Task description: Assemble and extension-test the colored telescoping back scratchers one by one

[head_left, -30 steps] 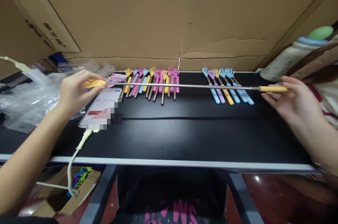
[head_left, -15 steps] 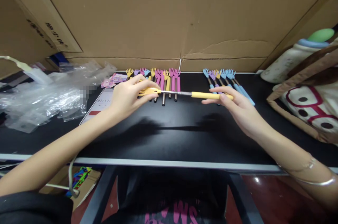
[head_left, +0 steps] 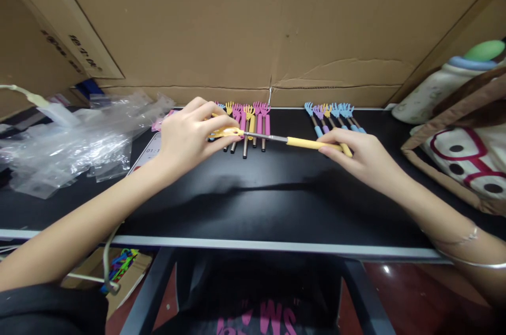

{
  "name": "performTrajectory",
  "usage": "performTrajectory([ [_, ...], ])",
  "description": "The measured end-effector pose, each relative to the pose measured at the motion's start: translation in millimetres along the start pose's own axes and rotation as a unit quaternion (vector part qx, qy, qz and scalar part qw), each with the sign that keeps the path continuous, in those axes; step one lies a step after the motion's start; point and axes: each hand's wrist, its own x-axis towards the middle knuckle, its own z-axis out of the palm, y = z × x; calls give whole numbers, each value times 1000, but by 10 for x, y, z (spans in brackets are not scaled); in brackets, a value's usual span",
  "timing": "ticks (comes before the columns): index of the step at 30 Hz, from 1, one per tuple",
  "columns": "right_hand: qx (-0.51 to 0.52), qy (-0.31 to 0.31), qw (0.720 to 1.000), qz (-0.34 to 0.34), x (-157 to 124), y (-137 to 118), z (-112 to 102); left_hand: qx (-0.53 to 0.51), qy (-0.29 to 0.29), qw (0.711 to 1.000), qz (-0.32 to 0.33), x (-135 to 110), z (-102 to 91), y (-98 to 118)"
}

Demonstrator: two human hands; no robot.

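A yellow telescopic back scratcher is held level above the black table, its metal rod partly drawn out. My left hand is closed around the yellow claw end, hiding part of it. My right hand pinches the yellow grip near its far end with thumb and fingers. Behind my left hand lies a row of pink and yellow back scratchers, several of them partly hidden. Behind my right hand is a second group of blue, purple and yellow back scratchers, their handles partly covered by the hand.
Crumpled clear plastic bags lie on the left of the black table. A phone sits partly behind my left wrist. At the right are a white bottle and a cartoon-faced bag. Cardboard walls the back.
My right hand has shifted its hold, its fingers now pinching the grip from above. My left hand has turned slightly and moved a little left, still on the claw end.
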Motion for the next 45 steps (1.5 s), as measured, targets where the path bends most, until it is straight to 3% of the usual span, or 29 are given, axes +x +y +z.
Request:
performTrajectory([
  [4,-95,-1,995,-36,-31,27,71,63,28,995,70,54,11,-4],
  [9,-102,-26,994,-26,-55,57,70,105,-7,985,137,33,95,-19],
  [16,-73,-27,992,-96,3,139,91,25,-22,985,171,52,315,-41],
  [22,-129,-38,984,-113,17,33,123,10,-34,985,167,118,392,145],
  [25,-206,-16,970,-128,16,-86,140,18,-33,988,153,113,366,285],
  [29,-293,8,939,-181,52,-294,227,42,-19,982,185,120,319,450],
  [36,-375,18,899,-228,140,-441,309,94,4,964,248,129,289,468],
  [40,-392,35,885,-248,124,-292,188,122,18,959,257,98,194,254],
  [45,-459,30,883,-90,-94,464,-314,257,29,932,254,-181,-77,-632],
])
